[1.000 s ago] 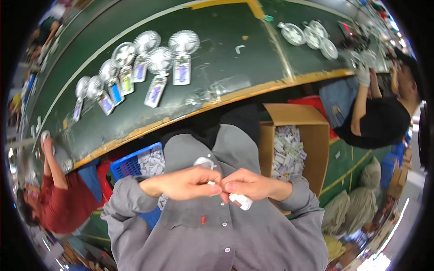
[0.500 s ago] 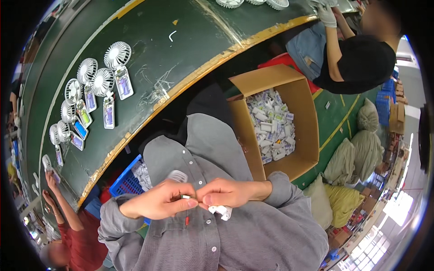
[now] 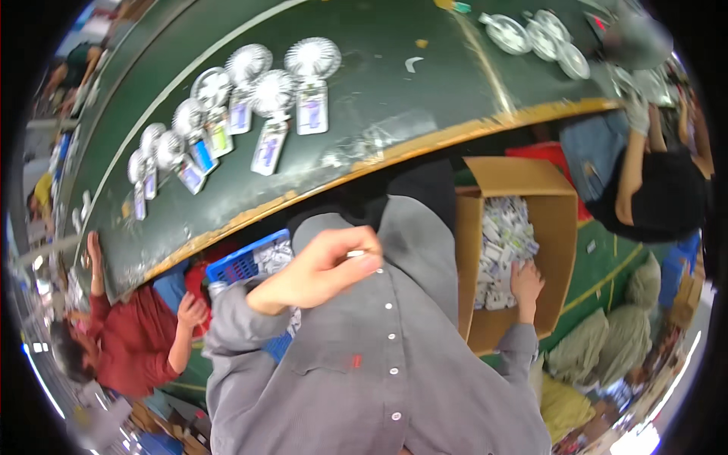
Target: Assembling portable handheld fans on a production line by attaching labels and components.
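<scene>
My left hand (image 3: 324, 267) is closed in front of my chest, with a small white piece (image 3: 356, 253) pinched between thumb and forefinger. Most of that piece is hidden by the fingers, so its kind does not show. Over to the right, my right hand (image 3: 526, 283) is inside an open cardboard box (image 3: 557, 254), fingers apart at the edge of a heap of small white plastic pieces (image 3: 506, 235). Nothing can be seen held in it.
White handheld fans (image 3: 271, 92) lie in a group on the green workbench (image 3: 394, 76); more fan heads (image 3: 542, 38) lie at far right. A blue basket (image 3: 236, 265) of white parts stands left of my knees. Co-workers in red (image 3: 144, 345) and black (image 3: 652, 193) sit at either side.
My hands were together at my chest, a white plastic piece by the right one. The right hand has moved into the box; the left has risen slightly. The view has shifted.
</scene>
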`<state>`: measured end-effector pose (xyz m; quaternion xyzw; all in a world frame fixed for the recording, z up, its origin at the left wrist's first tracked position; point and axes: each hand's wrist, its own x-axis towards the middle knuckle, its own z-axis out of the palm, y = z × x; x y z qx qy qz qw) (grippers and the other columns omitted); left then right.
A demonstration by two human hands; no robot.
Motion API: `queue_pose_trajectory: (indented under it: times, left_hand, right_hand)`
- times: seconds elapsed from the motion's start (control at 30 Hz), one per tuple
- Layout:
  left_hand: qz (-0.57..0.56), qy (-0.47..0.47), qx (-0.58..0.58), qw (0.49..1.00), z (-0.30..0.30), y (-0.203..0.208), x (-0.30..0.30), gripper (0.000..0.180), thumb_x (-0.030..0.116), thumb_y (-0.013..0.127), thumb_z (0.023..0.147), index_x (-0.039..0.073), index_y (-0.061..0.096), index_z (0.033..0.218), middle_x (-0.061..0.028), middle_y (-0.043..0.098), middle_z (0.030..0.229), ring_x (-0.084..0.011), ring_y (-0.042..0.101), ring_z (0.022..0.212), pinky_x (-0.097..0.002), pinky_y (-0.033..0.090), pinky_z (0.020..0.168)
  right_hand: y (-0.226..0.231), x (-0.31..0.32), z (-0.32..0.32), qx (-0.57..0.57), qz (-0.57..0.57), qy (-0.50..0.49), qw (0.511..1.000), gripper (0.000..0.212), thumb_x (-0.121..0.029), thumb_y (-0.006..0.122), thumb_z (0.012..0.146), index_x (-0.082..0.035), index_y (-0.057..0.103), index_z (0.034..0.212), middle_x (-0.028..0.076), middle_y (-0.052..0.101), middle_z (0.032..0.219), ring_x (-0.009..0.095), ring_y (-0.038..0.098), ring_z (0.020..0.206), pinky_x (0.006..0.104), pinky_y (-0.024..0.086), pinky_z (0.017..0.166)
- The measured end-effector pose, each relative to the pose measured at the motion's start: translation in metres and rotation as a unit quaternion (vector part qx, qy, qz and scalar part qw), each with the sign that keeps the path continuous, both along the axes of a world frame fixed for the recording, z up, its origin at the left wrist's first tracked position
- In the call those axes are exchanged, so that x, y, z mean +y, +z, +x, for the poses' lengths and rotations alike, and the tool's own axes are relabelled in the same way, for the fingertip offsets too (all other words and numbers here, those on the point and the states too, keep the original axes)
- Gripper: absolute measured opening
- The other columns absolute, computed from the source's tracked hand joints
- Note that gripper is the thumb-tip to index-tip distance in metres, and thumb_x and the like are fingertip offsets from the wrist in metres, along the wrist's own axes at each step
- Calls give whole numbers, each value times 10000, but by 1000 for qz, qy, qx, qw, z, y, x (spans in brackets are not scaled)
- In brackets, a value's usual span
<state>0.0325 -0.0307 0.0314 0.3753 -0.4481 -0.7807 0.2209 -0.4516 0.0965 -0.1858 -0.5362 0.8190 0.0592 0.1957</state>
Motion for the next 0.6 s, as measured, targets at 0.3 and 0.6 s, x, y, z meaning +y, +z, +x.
queue_pose_trajectory:
  times: [0.3, 0.6]
  left_hand:
    - [23, 178, 310, 934, -79, 0, -30, 227, 252, 497, 1008, 63, 507, 883, 24, 466, 631, -46, 444, 543, -202, 383, 506]
    - [-430, 310, -217, 819, 2, -36, -91, 445, 250, 633, 888, -5, 530, 1238, -150, 571, 1228, -265, 521, 1172, -382, 393, 1008]
  right_hand:
    - [122, -95, 234, -658, -220, 87, 715, 734, -279, 703, 797, 39, 337, 1348, 149, 452, 1315, 230, 444, 1236, 368, 338, 1049]
    - [114, -154, 239, -861, -82, -213, 455, 302, -245, 560, 933, -8, 604, 1116, 146, 680, 922, 159, 599, 650, 291, 480, 617]
